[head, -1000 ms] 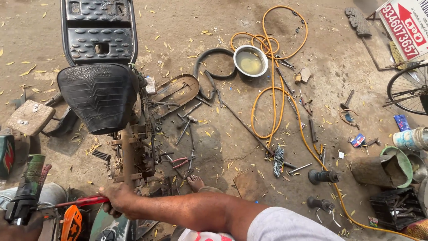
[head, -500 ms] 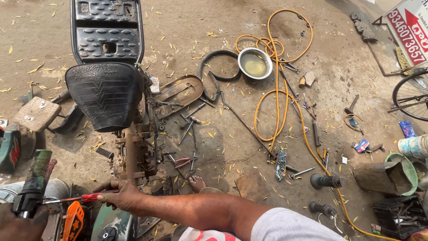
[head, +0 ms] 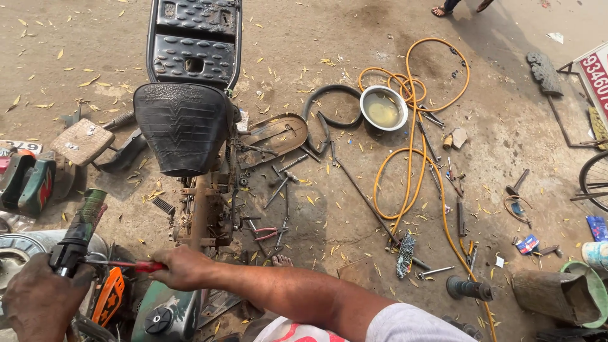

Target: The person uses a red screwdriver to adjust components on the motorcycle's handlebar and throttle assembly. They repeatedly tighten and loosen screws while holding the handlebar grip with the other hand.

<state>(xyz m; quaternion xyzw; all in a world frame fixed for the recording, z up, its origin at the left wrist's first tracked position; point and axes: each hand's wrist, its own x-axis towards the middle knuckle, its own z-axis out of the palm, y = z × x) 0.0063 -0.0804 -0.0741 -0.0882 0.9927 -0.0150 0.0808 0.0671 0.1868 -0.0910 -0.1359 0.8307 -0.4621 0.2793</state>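
A stripped motorcycle stands under me, with a black seat (head: 182,126) and a rusty bare frame (head: 204,212). My right hand (head: 180,267) reaches across from the right and grips the red handle of a screwdriver (head: 130,265), whose shaft points left at the handlebar. My left hand (head: 39,302) is closed around the handlebar by its black grip (head: 79,229), at the bottom left. A green fuel tank (head: 166,313) sits just below my right wrist.
Wrenches, pliers and metal parts (head: 278,190) litter the dirt to the right of the frame. Further right lie an orange hose (head: 411,145), a metal bowl (head: 384,108) of liquid and a rubber tube (head: 326,101). Another person's feet (head: 456,7) show at the top.
My right hand has moved left with the screwdriver toward the handlebar, and my left hand now grips the bar. The view has shifted slightly right.
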